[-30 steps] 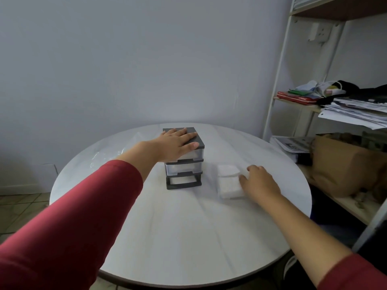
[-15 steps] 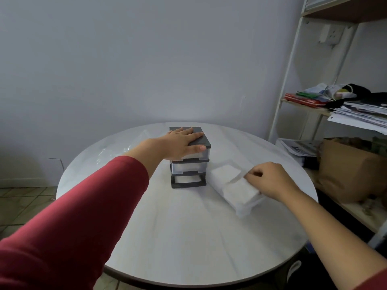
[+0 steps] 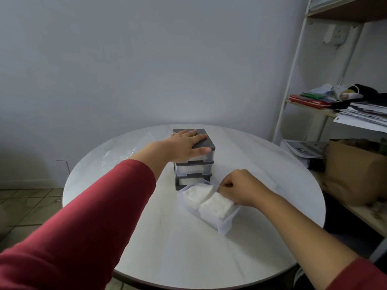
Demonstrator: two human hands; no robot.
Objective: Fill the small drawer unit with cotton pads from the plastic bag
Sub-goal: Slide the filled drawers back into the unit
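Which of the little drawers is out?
The bottom drawer: it lies out in front of the unit, full of pads, held by the right hand. Top drawer and middle drawer are in.

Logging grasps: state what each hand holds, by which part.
Right hand grips the pad-filled drawer by its right rim. Left hand lies flat atop the drawer unit.

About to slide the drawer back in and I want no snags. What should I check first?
1. Steadying: ok, left hand lies flat on the drawer unit.
2. Grip: ok, right hand grips the drawer at its side.
3. Filling: ok, cotton pads sit in two stacks inside.
4. Alignment: not ok, drawer lies angled to the bottom slot.
5. Slot free: cannot tell, drawer end hides it.
6. Path: ok, plastic bag lies left of the unit.
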